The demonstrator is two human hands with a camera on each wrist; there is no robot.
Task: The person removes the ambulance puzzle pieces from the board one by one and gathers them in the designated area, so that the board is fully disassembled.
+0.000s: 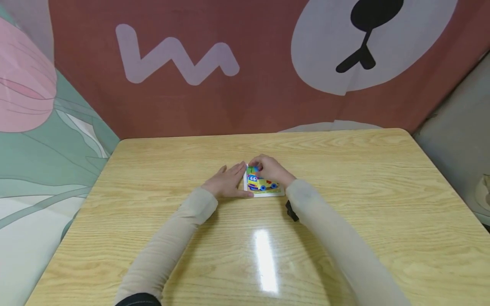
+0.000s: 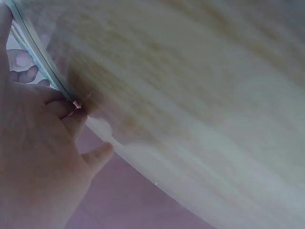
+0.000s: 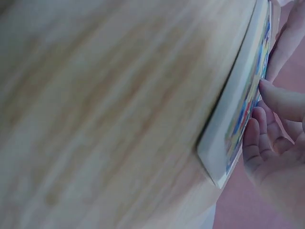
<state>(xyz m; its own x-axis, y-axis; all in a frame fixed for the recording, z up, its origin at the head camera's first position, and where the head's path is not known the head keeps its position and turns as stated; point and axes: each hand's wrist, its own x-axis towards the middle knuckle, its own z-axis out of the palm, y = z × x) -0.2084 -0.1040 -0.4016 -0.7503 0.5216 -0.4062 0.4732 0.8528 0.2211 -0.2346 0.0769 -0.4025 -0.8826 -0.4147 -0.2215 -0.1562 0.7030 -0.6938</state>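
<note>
A small, thin picture board [image 1: 264, 195] with a white border lies on the table, showing a yellow cartoon vehicle with blue wheels. My left hand [image 1: 228, 182] steadies its left side, fingers extended along the edge and thumb at the lower left corner. Over the upper part of the picture is my right hand [image 1: 269, 169], its thumb and bent fingers close together at the surface. Whether they pinch a loose piece is hidden. In the right wrist view, the right thumb [image 3: 281, 101] meets the picture's face, and the board's white edge [image 3: 224, 138] shows beside the fingers.
The light wood-grain table [image 1: 172, 255] extends around the board. A small black object [image 1: 292, 211] shows beside the right wrist. Behind the table's far edge stands a reddish-brown wall [image 1: 191, 110] with pale shapes.
</note>
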